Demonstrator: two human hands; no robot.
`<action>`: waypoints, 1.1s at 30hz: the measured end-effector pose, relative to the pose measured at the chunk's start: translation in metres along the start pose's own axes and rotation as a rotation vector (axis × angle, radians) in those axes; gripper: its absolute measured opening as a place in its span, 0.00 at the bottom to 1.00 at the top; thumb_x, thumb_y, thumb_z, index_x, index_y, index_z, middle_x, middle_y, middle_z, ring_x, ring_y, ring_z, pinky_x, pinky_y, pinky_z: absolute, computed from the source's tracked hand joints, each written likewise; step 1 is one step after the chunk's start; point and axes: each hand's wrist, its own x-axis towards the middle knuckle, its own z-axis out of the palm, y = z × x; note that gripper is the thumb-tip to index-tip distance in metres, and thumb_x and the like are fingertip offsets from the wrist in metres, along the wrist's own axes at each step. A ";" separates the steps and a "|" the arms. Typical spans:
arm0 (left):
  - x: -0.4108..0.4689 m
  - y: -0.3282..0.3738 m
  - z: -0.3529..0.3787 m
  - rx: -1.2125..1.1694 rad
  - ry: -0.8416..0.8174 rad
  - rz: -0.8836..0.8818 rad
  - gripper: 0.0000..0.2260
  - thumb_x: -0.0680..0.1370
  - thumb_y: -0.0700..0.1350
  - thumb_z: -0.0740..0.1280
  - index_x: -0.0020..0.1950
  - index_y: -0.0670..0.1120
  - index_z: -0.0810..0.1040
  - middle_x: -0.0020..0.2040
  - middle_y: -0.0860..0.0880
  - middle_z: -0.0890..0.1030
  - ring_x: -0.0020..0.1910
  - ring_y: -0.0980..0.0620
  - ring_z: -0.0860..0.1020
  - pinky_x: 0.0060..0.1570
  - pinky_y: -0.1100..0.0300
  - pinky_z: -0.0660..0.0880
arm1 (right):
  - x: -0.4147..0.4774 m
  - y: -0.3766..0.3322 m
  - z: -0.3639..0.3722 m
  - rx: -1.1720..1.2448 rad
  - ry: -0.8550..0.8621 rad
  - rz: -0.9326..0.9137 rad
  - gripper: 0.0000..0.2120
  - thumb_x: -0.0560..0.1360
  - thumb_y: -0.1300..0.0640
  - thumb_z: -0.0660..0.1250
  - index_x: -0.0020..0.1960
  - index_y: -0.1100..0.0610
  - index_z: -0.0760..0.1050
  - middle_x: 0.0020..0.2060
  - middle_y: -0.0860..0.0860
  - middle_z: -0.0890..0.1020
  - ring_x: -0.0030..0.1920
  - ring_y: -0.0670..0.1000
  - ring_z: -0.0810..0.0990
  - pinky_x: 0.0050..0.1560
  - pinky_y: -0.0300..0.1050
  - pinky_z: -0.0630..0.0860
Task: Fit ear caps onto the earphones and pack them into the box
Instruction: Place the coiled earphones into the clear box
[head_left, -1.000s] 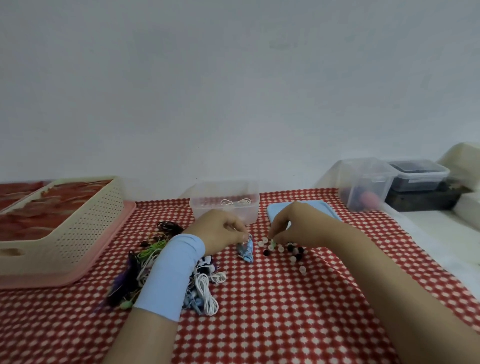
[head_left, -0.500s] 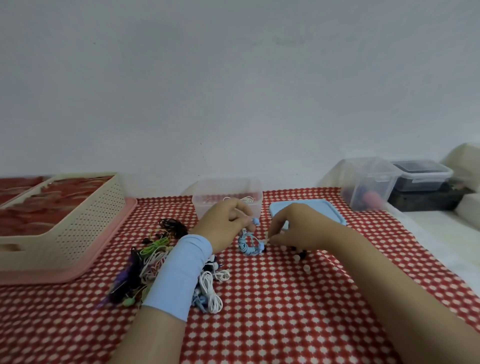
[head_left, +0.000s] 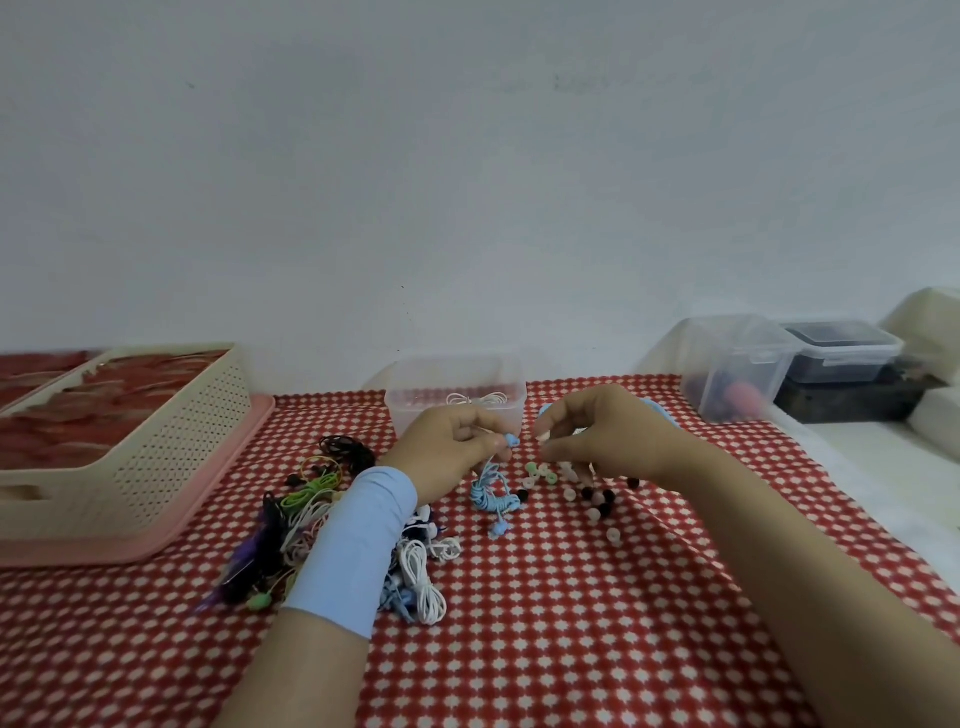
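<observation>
Found blue earphones (head_left: 493, 496) just in front of the clear box (head_left: 415, 410), raised at one end. One bud pinched at the fingertips of the left hand (head_left: 452, 447); coiled cable hanging below, lowest loops and second bud on or just above the checked tablecloth (head_left: 571, 649), cannot tell which.

Noted right hand (head_left: 608, 441) close beside, hovering over the loose ear caps (head_left: 587, 499), fingers curled downward; cannot tell whether pinching a cap or holding nothing. Caps seen in white, pale green and black, scattered on the cloth under and in front of that hand.

Observed white earphones (head_left: 477, 399) lying inside the clear box, top open. Spotted blue lid (head_left: 667, 415) mostly hidden behind the right hand.

Recorded tangled pile of earphones (head_left: 311, 514) to the left, partly covered by a light blue wrist sleeve (head_left: 358, 545). Logged cream basket (head_left: 156, 457) on pink tray (head_left: 218, 499) at far left; clear tub (head_left: 737, 358) and dark lidded container (head_left: 841, 345) at far right.
</observation>
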 end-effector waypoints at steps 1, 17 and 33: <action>0.000 0.000 0.000 -0.017 0.007 0.000 0.06 0.78 0.43 0.69 0.54 0.48 0.83 0.45 0.52 0.86 0.44 0.64 0.82 0.41 0.77 0.72 | -0.001 -0.001 0.000 0.024 -0.003 0.008 0.02 0.76 0.63 0.73 0.48 0.58 0.84 0.38 0.54 0.87 0.26 0.48 0.79 0.27 0.35 0.72; 0.003 -0.005 0.002 -0.262 0.015 -0.082 0.06 0.79 0.42 0.67 0.54 0.46 0.82 0.47 0.51 0.87 0.42 0.54 0.81 0.45 0.59 0.79 | -0.005 -0.014 0.013 0.316 0.072 0.002 0.05 0.79 0.59 0.70 0.49 0.60 0.84 0.31 0.48 0.84 0.26 0.45 0.75 0.25 0.36 0.66; 0.005 -0.007 0.009 -0.498 -0.020 -0.047 0.10 0.81 0.40 0.65 0.59 0.43 0.81 0.46 0.45 0.85 0.50 0.46 0.78 0.57 0.52 0.76 | -0.001 -0.008 0.020 0.611 -0.040 0.035 0.15 0.73 0.52 0.71 0.55 0.57 0.86 0.43 0.54 0.86 0.30 0.47 0.74 0.25 0.36 0.61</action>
